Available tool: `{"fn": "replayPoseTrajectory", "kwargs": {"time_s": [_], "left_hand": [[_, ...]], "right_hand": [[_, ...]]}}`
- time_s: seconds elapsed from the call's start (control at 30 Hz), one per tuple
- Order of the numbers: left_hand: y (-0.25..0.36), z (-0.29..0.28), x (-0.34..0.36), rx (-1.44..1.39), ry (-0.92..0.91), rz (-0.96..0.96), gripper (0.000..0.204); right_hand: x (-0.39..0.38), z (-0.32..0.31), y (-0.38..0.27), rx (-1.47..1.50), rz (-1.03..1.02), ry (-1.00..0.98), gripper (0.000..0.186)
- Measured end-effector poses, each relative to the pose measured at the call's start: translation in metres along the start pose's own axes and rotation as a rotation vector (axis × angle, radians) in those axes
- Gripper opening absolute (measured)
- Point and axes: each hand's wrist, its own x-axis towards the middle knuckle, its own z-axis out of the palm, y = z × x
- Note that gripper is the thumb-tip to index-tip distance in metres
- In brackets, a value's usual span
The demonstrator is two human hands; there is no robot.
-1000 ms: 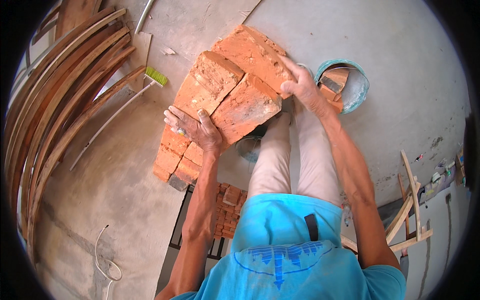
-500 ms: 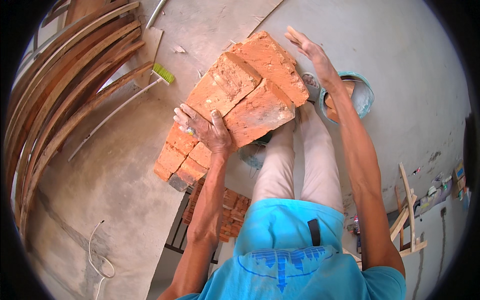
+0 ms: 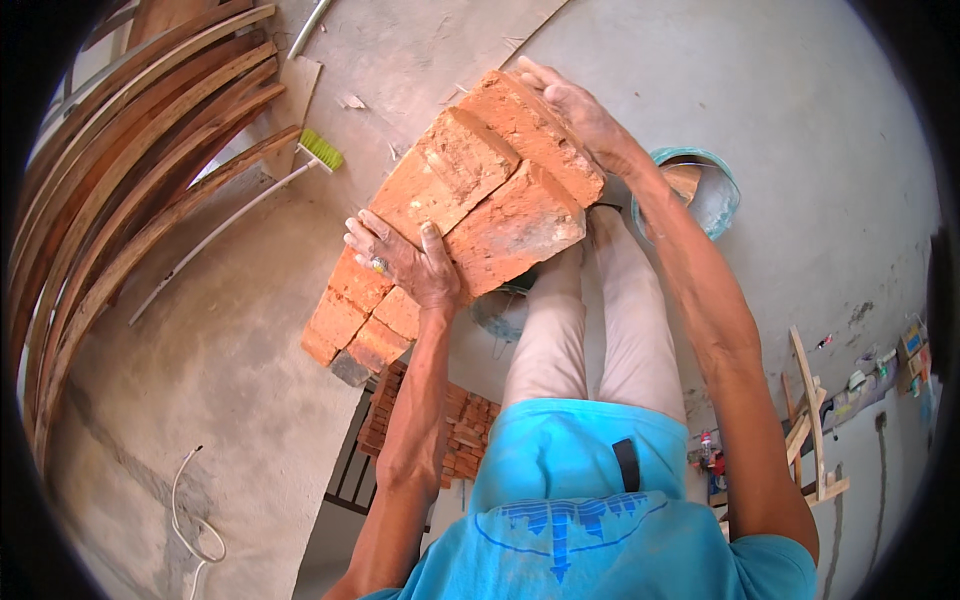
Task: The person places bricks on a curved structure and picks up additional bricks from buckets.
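A stack of orange-red bricks [image 3: 515, 225] rises in front of my legs, with chipped, rough faces and several bricks laid side by side. My left hand [image 3: 405, 262] rests on the near left part of it, fingers spread and thumb apart, a ring on one finger. Against the right side of the far brick [image 3: 530, 125] lies my right hand [image 3: 585, 115], its fingers stretched along the edge. The palm side of that hand is hidden. Smaller brick ends [image 3: 345, 325] show lower on the stack's left side, one of them dark grey.
To the right stands a teal bucket [image 3: 728, 200] with a brick piece inside. Another bucket [image 3: 497, 318] is partly hidden below the stack. Curved wooden boards [image 3: 130, 200] lean at the left beside a green-bristled broom [image 3: 322, 150]. More bricks [image 3: 465, 425] lie lower down behind a railing.
My right hand has come down leftward from the air and now touches the far brick's right side. My left hand stays on the stack.
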Motion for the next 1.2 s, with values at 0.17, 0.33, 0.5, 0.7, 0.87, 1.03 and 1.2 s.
{"fn": "replayPoseTrajectory", "kwargs": {"time_s": [0.17, 0.33, 0.5, 0.7, 0.87, 1.03, 1.2], "left_hand": [[0.003, 0.0, 0.0, -0.039, -0.013, -0.001, 0.093], [-0.005, 0.005, 0.001, -0.019, 0.011, 0.009, 0.093], [-0.008, 0.008, 0.002, -0.031, 0.03, 0.027, 0.094], [-0.003, 0.004, 0.0, -0.059, 0.024, 0.015, 0.089], [-0.005, 0.003, 0.0, -0.061, 0.023, 0.033, 0.085], [-0.013, 0.005, -0.002, -0.059, 0.042, 0.056, 0.088], [-0.007, 0.006, 0.001, -0.08, 0.037, 0.07, 0.092]], "right_hand": [[-0.01, -0.024, 0.004, -0.019, -0.018, 0.074, 0.091], [-0.007, 0.008, 0.022, -0.17, -0.009, 0.029, 0.084], [-0.01, -0.002, 0.022, -0.115, -0.038, 0.077, 0.083], [-0.053, 0.019, -0.002, -0.454, -0.236, 0.349, 0.079], [-0.054, 0.052, -0.003, -0.888, -0.195, 0.452, 0.081], [-0.059, 0.033, -0.023, -0.757, -0.257, 0.475, 0.079], [-0.063, 0.084, -0.03, -0.99, -0.339, 0.365, 0.091]]}}
